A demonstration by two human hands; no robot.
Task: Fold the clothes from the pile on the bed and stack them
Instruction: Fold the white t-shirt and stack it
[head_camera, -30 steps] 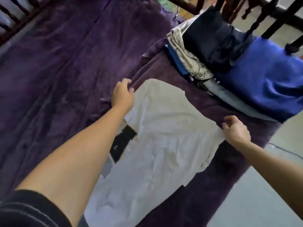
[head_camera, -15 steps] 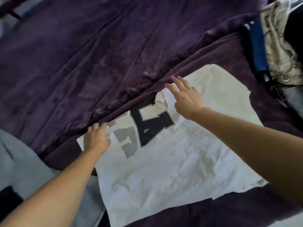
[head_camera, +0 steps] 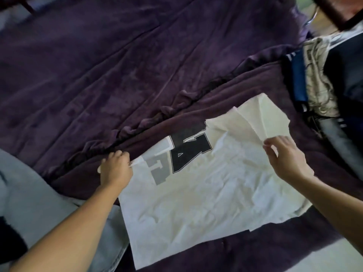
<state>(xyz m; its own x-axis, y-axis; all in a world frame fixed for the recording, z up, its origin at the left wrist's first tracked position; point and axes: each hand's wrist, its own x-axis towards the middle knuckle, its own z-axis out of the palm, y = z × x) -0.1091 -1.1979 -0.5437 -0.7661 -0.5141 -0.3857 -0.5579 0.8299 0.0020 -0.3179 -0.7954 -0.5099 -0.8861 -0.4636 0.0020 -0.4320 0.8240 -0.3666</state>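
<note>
Gripping the left edge of the white T-shirt (head_camera: 196, 203), the left hand (head_camera: 115, 167) stays put, fingers curled on the cloth. The right hand (head_camera: 286, 156), flat by the print 0.5 s ago, now pinches the sleeve (head_camera: 271, 118) and lifts it inward, so a side fold looks under way. The shirt lies spread on the purple bed (head_camera: 117, 75), and the pile (head_camera: 318, 85) waits beyond, far right.

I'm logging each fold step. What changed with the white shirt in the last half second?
The right hand, open near the print half a second ago, moved right and now pinches a raised flap of the white shirt. The left hand still grips its other end.
</note>
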